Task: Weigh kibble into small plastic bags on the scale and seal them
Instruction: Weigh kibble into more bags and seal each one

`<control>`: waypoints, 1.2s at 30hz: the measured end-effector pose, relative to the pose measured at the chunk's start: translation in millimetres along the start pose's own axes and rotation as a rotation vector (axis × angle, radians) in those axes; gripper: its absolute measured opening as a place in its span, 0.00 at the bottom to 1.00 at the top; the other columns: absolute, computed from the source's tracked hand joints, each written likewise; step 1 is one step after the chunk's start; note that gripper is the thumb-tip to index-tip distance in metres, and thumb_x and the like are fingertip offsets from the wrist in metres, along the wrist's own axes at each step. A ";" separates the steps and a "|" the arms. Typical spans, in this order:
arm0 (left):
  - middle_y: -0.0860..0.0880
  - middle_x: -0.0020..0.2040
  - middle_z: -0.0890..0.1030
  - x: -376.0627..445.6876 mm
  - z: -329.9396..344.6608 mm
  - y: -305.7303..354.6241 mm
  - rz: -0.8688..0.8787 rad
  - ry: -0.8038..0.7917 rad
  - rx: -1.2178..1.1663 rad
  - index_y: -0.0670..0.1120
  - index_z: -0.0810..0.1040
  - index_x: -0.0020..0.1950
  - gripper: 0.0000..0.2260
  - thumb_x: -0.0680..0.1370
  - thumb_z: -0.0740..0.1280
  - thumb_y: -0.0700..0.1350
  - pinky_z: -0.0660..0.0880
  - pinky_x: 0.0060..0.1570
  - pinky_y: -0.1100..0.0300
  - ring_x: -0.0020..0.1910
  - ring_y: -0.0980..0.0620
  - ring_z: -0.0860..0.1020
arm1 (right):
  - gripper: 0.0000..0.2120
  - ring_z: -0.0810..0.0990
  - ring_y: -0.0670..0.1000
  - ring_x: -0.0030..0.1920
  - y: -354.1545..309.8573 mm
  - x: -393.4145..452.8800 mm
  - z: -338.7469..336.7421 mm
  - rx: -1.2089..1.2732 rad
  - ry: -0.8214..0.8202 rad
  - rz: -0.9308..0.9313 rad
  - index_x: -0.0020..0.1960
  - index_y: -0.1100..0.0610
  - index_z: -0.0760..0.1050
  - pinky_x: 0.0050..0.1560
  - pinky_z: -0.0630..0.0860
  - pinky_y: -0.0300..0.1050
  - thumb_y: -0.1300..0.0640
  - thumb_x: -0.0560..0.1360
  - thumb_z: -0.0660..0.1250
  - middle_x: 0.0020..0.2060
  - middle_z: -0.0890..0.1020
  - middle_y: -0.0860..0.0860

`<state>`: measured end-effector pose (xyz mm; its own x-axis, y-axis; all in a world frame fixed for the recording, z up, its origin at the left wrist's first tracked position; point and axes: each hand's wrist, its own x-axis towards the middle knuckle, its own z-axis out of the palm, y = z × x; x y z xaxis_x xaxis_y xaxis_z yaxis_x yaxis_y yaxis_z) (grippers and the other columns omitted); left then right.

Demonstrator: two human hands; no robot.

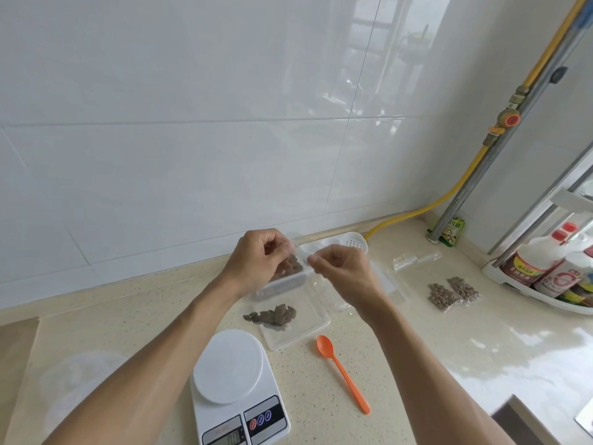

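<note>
My left hand and my right hand are raised together over the counter, each pinching the top edge of a small clear plastic bag with brown kibble in it. Under the hands stands a clear kibble container, partly hidden. A flat clear tray in front of it has a small heap of kibble at its left edge. The white scale stands nearest me with nothing on its round platform. An orange spoon lies to its right. Two filled bags lie at the right.
Loose clear bags lie behind the filled ones. A white strainer dish sits at the wall. A rack with bottles stands at the far right, and a yellow hose runs along the corner. A clear round lid lies left.
</note>
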<state>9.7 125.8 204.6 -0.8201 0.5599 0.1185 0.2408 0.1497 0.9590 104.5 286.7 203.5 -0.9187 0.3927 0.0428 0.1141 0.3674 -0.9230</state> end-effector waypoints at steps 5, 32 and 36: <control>0.49 0.34 0.82 8.9 3.5 -2.0 -0.088 -0.127 -0.043 0.41 0.80 0.44 0.05 0.79 0.68 0.40 0.78 0.36 0.63 0.35 0.51 0.82 | 0.11 0.73 0.48 0.33 16.1 0.1 -15.1 -0.028 0.065 0.049 0.38 0.58 0.79 0.38 0.71 0.46 0.56 0.78 0.70 0.30 0.79 0.48; 0.50 0.33 0.83 216.3 337.3 -48.3 -0.228 -0.114 0.238 0.47 0.82 0.37 0.07 0.76 0.69 0.41 0.81 0.44 0.51 0.38 0.49 0.83 | 0.06 0.82 0.44 0.33 273.7 83.9 -302.4 -0.011 0.064 0.457 0.45 0.63 0.76 0.30 0.75 0.38 0.65 0.74 0.73 0.28 0.80 0.45; 0.57 0.33 0.80 257.8 398.1 -64.0 -0.178 -0.157 0.518 0.50 0.80 0.36 0.09 0.75 0.71 0.48 0.74 0.36 0.60 0.38 0.53 0.80 | 0.12 0.74 0.47 0.32 318.9 111.7 -357.8 -0.235 0.113 0.467 0.39 0.61 0.75 0.32 0.71 0.40 0.56 0.70 0.77 0.31 0.76 0.48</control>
<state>-10.4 585.0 71.1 -0.7938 0.5979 -0.1115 0.3614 0.6112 0.7041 173.5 749.4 50.7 -0.7050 0.6433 -0.2987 0.5942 0.3057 -0.7440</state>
